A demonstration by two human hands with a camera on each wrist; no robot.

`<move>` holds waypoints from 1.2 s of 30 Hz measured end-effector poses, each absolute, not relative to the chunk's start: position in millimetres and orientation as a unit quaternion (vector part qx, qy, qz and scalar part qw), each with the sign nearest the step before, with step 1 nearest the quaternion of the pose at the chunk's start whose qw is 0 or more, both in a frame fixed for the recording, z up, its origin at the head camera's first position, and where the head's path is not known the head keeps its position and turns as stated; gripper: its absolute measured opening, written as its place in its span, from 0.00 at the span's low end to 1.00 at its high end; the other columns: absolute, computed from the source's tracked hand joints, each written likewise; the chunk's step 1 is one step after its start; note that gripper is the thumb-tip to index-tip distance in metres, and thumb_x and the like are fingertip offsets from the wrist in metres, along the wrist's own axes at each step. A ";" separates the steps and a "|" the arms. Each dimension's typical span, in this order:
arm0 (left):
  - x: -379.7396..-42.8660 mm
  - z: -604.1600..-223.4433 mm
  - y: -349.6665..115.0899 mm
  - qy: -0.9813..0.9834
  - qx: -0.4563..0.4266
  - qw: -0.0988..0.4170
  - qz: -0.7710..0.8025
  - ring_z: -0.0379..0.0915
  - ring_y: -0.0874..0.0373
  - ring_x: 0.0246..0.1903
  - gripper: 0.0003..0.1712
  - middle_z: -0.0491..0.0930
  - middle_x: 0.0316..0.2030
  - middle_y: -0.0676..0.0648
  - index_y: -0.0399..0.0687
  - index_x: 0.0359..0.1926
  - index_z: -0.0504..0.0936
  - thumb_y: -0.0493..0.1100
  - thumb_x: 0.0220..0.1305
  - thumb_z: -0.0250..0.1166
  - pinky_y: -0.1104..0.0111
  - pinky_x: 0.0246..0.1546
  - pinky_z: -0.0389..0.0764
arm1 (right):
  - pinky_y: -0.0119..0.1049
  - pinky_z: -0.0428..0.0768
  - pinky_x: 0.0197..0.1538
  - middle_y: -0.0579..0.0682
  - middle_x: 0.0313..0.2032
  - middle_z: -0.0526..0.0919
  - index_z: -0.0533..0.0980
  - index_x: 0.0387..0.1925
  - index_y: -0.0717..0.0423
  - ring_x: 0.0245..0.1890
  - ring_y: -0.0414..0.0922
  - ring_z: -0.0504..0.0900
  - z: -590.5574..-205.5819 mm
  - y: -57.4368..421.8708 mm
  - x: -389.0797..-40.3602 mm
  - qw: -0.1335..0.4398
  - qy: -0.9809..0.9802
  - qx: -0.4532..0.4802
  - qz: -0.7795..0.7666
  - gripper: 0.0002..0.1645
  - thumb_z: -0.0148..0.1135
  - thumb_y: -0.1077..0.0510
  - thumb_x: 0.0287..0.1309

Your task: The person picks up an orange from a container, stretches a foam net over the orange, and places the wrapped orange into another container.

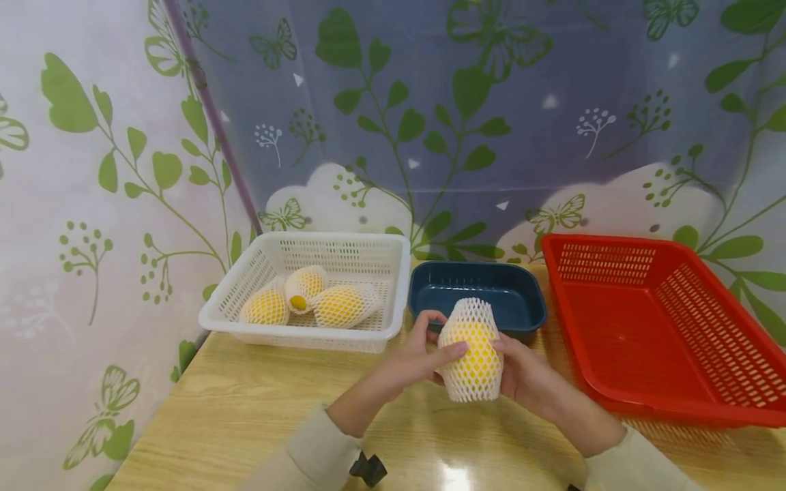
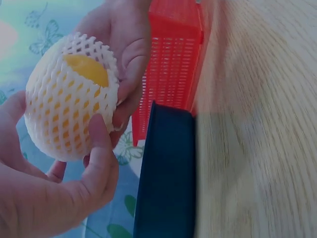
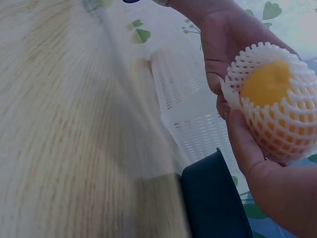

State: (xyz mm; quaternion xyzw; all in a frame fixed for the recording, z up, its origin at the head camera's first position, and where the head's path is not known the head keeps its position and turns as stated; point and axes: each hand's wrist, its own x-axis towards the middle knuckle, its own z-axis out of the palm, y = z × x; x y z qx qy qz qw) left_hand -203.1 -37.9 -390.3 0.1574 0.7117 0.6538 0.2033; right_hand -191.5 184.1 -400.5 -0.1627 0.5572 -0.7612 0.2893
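Both hands hold a round yellow fruit [image 1: 477, 354] in a white foam net, raised over the front of the table. My left hand [image 1: 414, 358] grips it from the left, thumb across the net. From the other side my right hand [image 1: 531, 378] holds it, thumb on the net and the other fingers mostly hidden behind. The net stands up loosely above the fruit in the head view. Through the net's open end, bare yellow skin [image 3: 267, 82] shows in the right wrist view. A dark blue basin [image 1: 479, 281] stands just behind the hands.
At the left, a white plastic basket [image 1: 393, 286] contains three netted yellow fruits [image 1: 340, 305]. A large red basket [image 1: 626, 341] stands at the right, close beside the basin. All three containers are on a wooden table [image 1: 245, 409], with a leaf-patterned cloth [image 1: 424, 136] behind.
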 end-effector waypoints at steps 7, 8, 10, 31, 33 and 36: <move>-194.6 -388.8 -30.0 0.749 0.168 0.204 0.608 0.77 0.54 0.33 0.38 0.71 0.41 0.42 0.51 0.57 0.54 0.59 0.59 0.68 0.48 0.34 0.83 | 0.34 0.79 0.47 0.45 0.45 0.77 0.63 0.56 0.50 0.42 0.42 0.78 -413.1 188.0 -189.3 0.316 0.478 -0.234 -0.785 0.28 0.15 0.57 0.67; -194.0 -388.9 -29.2 0.749 0.168 0.204 0.608 0.77 0.54 0.33 0.38 0.71 0.41 0.42 0.51 0.57 0.54 0.59 0.59 0.68 0.48 0.33 0.83 | 0.35 0.80 0.47 0.46 0.45 0.77 0.63 0.56 0.50 0.42 0.42 0.78 -414.3 188.5 -189.3 0.320 0.469 -0.239 -0.788 0.29 0.14 0.58 0.66; -193.4 -389.6 -27.8 0.747 0.167 0.204 0.610 0.78 0.54 0.33 0.38 0.71 0.41 0.42 0.51 0.57 0.54 0.58 0.59 0.68 0.48 0.33 0.83 | 0.36 0.80 0.48 0.47 0.45 0.77 0.62 0.57 0.51 0.43 0.43 0.79 -415.7 189.5 -189.3 0.326 0.460 -0.239 -0.790 0.29 0.14 0.58 0.67; -200.3 -392.7 -42.1 0.658 0.150 0.274 0.685 0.78 0.51 0.43 0.33 0.70 0.51 0.39 0.47 0.66 0.57 0.46 0.67 0.63 0.56 0.43 0.83 | 0.42 0.80 0.52 0.44 0.47 0.81 0.41 0.71 0.57 0.45 0.44 0.82 -397.8 193.8 -191.1 0.294 0.588 -0.147 -0.739 0.38 0.41 0.46 0.72; -200.1 -393.8 -44.5 0.646 0.154 0.273 0.696 0.78 0.51 0.45 0.33 0.72 0.53 0.39 0.45 0.68 0.58 0.44 0.68 0.62 0.57 0.45 0.82 | 0.44 0.81 0.51 0.46 0.47 0.80 0.43 0.70 0.58 0.44 0.45 0.83 -395.9 193.8 -192.4 0.285 0.597 -0.143 -0.736 0.36 0.44 0.47 0.72; -199.4 -396.7 -45.7 0.628 0.152 0.273 0.713 0.77 0.48 0.49 0.33 0.73 0.55 0.38 0.43 0.69 0.58 0.42 0.68 0.60 0.56 0.48 0.81 | 0.45 0.82 0.49 0.48 0.46 0.78 0.48 0.66 0.59 0.42 0.47 0.82 -393.3 192.2 -193.2 0.273 0.625 -0.128 -0.720 0.33 0.47 0.47 0.72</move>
